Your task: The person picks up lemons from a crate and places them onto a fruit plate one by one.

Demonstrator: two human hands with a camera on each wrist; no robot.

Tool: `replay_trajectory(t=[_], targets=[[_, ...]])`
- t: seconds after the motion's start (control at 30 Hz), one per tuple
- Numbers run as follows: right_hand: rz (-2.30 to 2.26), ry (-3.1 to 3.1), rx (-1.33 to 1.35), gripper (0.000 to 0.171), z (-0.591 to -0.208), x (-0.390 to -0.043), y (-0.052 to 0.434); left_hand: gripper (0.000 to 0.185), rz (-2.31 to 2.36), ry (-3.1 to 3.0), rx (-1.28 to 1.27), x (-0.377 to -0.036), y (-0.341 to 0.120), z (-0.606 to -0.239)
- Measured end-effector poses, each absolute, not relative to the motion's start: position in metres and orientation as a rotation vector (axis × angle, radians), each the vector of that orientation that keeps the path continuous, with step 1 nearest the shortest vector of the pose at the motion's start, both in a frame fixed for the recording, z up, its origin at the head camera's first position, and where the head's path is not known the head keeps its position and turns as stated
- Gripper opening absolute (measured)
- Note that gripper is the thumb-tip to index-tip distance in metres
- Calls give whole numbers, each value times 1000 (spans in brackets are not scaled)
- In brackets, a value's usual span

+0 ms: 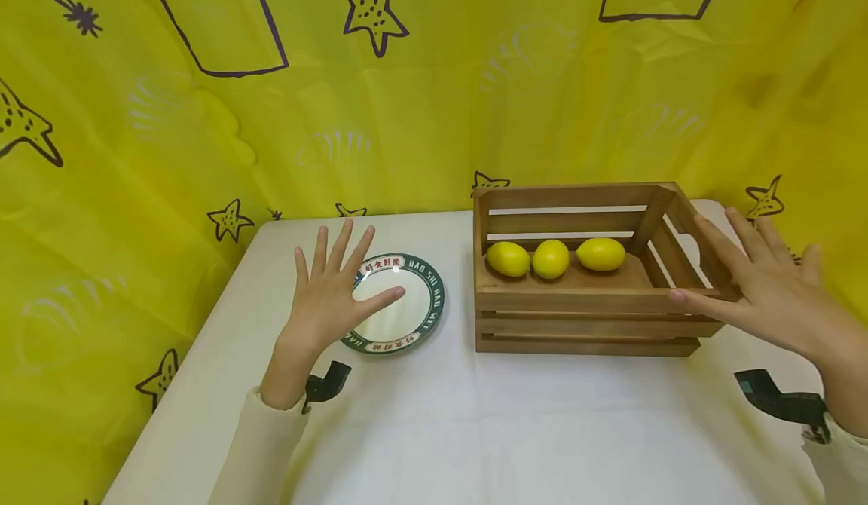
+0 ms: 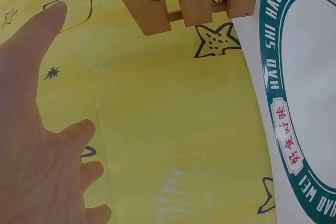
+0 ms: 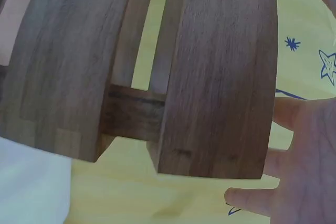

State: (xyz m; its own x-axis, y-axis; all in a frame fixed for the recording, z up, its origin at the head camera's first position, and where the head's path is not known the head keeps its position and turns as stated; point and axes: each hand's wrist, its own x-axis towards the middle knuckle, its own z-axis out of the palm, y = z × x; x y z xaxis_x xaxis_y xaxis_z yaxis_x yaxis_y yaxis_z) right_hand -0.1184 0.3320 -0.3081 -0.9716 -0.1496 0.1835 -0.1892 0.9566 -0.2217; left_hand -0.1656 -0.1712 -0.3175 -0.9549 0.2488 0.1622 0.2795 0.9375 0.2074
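From the head view I see my left hand [image 1: 324,294] spread flat with straight fingers, holding nothing, hovering over the left edge of the round white plate with a green rim [image 1: 420,320]. Its rim reads "HAO SHI HAO WEI", with red Chinese characters in white panels. My right hand [image 1: 766,286] is also spread wide and empty, at the right end of the slatted brown wooden crate [image 1: 583,301], thumb at the near corner; I cannot tell whether it touches. Left of that hand, inside the crate, three yellow lemons [image 1: 551,258] lie in a row. Everything sits on the white table [image 1: 515,430].

The left wrist view shows the fingers [image 2: 79,132] extended, the plate to their right reading "HAO SHI HAO WE".

The right wrist view shows the crate's slats just beside the splayed fingers [image 3: 252,200].
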Motion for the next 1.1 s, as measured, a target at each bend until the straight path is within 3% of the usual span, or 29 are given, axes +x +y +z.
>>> replay_trajectory(t=[0.53, 0.8, 1.1], targets=[[522, -2879, 346, 95, -325, -115, 350, 93, -345, -2914, -450, -169, -151, -325], [778, -2829, 231, 99, -335, -116, 351, 91, -374, -2894, -491, -173, -143, -329], [1030, -2598, 126, 89, -355, -112, 350, 90, -500, -2804, -585, -182, -134, -330]])
